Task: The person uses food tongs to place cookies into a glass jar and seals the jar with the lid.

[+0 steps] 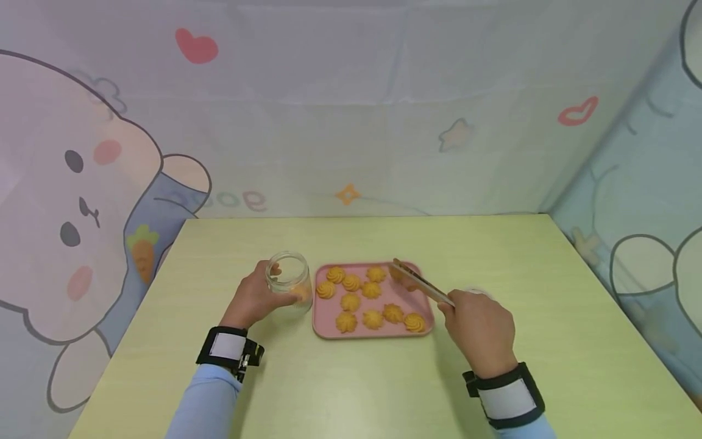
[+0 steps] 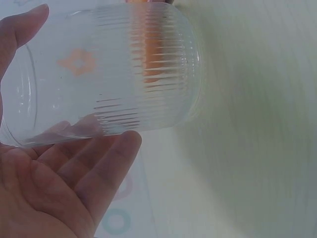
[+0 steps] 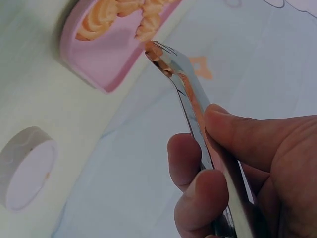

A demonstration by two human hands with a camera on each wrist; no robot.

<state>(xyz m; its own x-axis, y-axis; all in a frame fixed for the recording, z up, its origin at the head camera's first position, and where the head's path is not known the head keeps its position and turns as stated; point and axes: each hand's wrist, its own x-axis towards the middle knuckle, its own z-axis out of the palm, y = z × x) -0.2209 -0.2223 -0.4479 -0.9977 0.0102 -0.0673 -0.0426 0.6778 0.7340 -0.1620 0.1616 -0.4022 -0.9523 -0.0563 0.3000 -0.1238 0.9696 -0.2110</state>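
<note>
My left hand (image 1: 262, 299) holds a clear glass jar (image 2: 89, 64) round its side, thumb on one side and fingers on the other. The jar has a ribbed lower part and an open mouth, and stands just left of a pink tray (image 1: 351, 335). Several swirled yellow cookies (image 1: 350, 302) lie on this tray. My right hand (image 1: 482, 332) grips metal tongs (image 3: 185, 94) between thumb and fingers. Their tips reach over the tray's far right corner and nearly meet; I cannot tell whether a cookie is between them.
A round white lid (image 3: 30, 171) lies on the table to the right of the tray, mostly hidden behind my right hand in the head view. The pale yellow table (image 1: 329, 384) ends at a printed cloth backdrop (image 1: 351, 110) at the back.
</note>
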